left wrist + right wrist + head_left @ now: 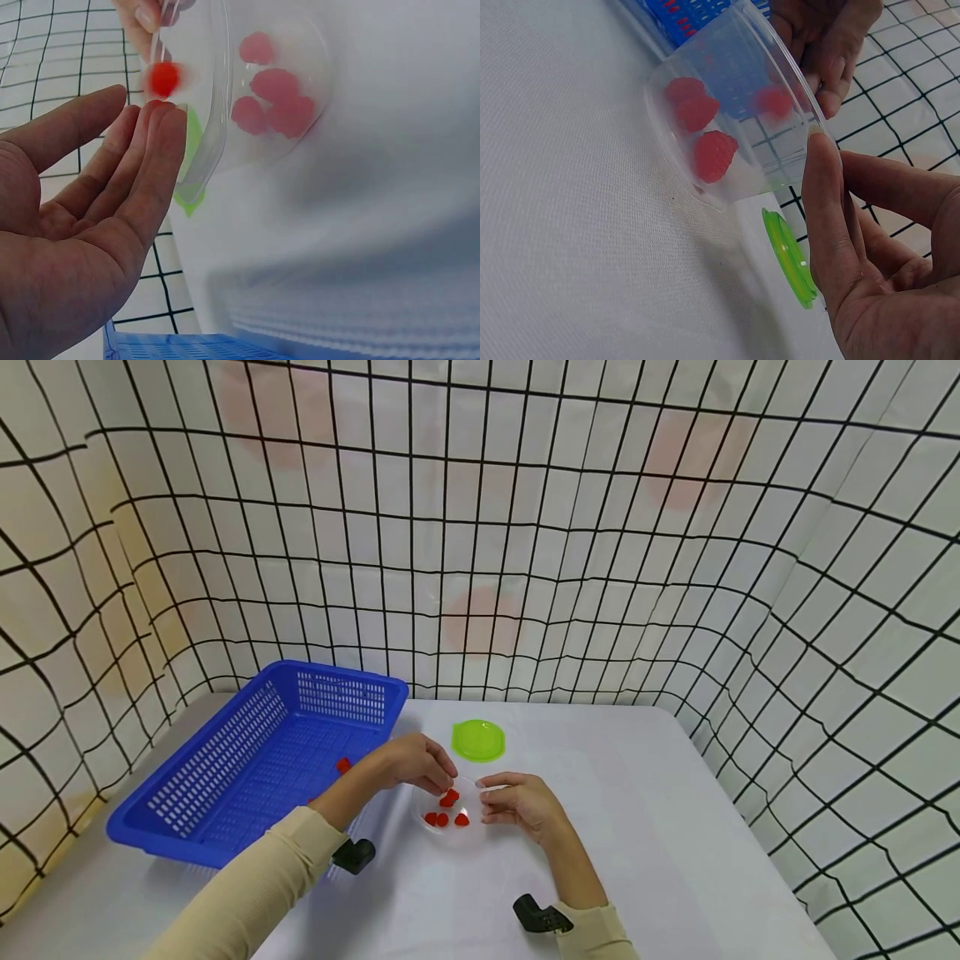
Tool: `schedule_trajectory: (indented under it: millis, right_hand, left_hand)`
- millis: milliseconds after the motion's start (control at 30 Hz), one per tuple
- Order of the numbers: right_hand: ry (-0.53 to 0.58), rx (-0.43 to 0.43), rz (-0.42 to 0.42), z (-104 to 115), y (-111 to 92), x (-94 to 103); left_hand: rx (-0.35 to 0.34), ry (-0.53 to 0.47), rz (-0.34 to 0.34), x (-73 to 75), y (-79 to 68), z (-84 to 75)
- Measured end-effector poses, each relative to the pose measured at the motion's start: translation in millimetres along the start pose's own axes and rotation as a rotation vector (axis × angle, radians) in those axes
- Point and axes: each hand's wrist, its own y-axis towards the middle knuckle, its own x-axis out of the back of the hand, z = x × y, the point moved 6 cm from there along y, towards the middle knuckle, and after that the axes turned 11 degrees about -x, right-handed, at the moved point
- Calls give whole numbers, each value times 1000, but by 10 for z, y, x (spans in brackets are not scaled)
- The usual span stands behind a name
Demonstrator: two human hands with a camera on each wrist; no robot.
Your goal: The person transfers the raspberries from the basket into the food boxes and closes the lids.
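Near the middle of the white table (637,802), a clear bowl (469,800) holds several red raspberries (715,156). The right hand's (525,806) grip pinches the bowl's rim. At the opposite side, the left hand's (415,763) grip is loose, fingers extended, a blurred raspberry (163,79) just beyond their tips. Behind the bowl lies a green lid (478,741); to the left sits a blue basket (285,760); a black grid (577,552) rises beyond.
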Motion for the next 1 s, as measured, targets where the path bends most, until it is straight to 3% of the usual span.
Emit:
schedule_trajectory:
  millis: [233,367,567,667,1000]
  right_hand:
    - [-3,-3,-6,-16,10,5]
    - [-4,-8,-11,-17,9,3]
    - [-9,1,-13,-5,-2,0]
    - [-8,6,-7,-6,-7,0]
    - [-15,5,-12,-8,-4,-2]
  left_hand:
    - [-12,-20,22,25,-21,-14]
    - [-51,-57,24,134,-67,-107]
    - [-134,-108,-11,410,-223,-327]
    - [-144,-129,-38,577,-308,-364]
    - [-159,-120,-120,1170,-557,-207]
